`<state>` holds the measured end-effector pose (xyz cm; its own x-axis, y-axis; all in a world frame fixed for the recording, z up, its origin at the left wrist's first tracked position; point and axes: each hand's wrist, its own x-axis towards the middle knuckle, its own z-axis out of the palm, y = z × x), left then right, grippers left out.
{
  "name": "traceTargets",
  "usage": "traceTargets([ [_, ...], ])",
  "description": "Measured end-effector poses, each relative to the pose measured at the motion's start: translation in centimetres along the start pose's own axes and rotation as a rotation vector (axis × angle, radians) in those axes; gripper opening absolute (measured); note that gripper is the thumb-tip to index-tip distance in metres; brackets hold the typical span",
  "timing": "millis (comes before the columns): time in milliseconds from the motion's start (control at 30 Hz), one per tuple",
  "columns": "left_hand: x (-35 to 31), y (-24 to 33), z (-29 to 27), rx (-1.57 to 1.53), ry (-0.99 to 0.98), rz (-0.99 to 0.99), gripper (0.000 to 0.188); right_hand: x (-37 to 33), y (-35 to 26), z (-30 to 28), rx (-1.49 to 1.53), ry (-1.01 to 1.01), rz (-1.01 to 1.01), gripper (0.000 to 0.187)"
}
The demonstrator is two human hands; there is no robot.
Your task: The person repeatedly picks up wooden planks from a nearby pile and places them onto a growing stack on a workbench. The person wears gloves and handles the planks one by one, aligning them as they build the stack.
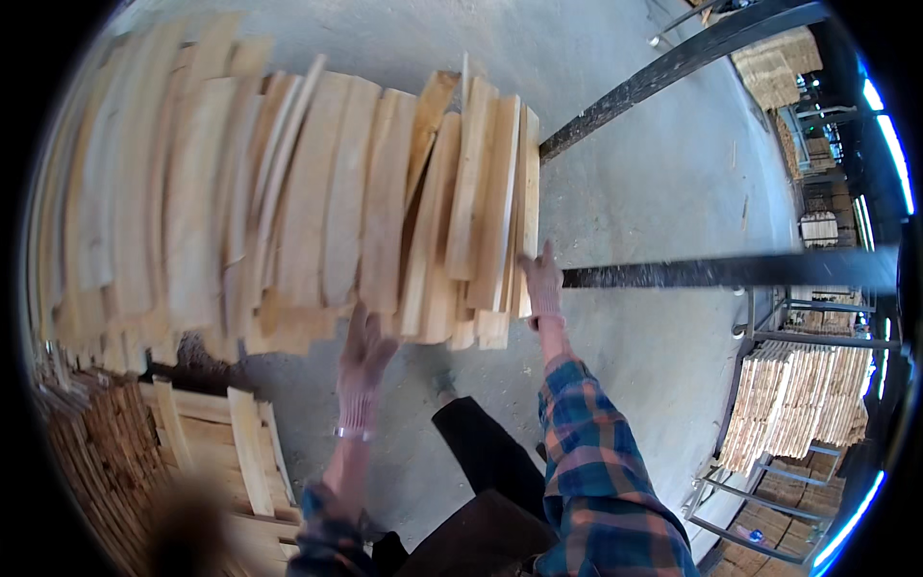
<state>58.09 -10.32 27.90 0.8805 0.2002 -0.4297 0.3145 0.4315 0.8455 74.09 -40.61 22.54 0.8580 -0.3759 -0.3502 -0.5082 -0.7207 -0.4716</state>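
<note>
A long row of pale wooden boards (317, 192) stretches across the left and middle of the view, many of them leaning at slightly different angles. My left hand (365, 351), in a pinkish knit glove, is at the near ends of the boards, its fingers stretched out towards them and slightly blurred. My right hand (544, 281), gloved alike, is beside the last board (528, 192) at the row's right end. Its fingers and thumb are apart, and nothing shows in its grasp. The side of the hand facing the board is partly hidden.
Two dark metal bars (711, 271) (673, 75) extend rightward from the row's end. A wooden pallet (216, 409) and stacked strips (106, 462) are at lower left. Board stacks (793, 399) and metal racks (760, 500) stand along the right, on a grey concrete floor (654, 385).
</note>
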Motion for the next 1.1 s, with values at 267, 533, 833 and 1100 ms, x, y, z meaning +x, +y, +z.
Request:
traceTargets([
  [267,19.1,-7.4,13.6,0.915,-0.087,0.006,0.103,12.1,-0.5,4.2,0.581,-0.12,0.633,0.073],
  [533,17.3,-4.3,17.9,1.053,-0.031,0.019,0.113,9.5,1.5,4.5,0.422,-0.381,0.271,0.057],
  [833,17.7,-7.3,21.1,1.23,-0.001,-0.316,0.107,8.5,0.5,4.7,0.76,-0.326,0.336,0.049],
  [1100,13.2,-9.6,16.7,0.948,0.055,-0.36,0.089,3.6,2.2,4.6,0.842,-0.365,0.379,0.039],
])
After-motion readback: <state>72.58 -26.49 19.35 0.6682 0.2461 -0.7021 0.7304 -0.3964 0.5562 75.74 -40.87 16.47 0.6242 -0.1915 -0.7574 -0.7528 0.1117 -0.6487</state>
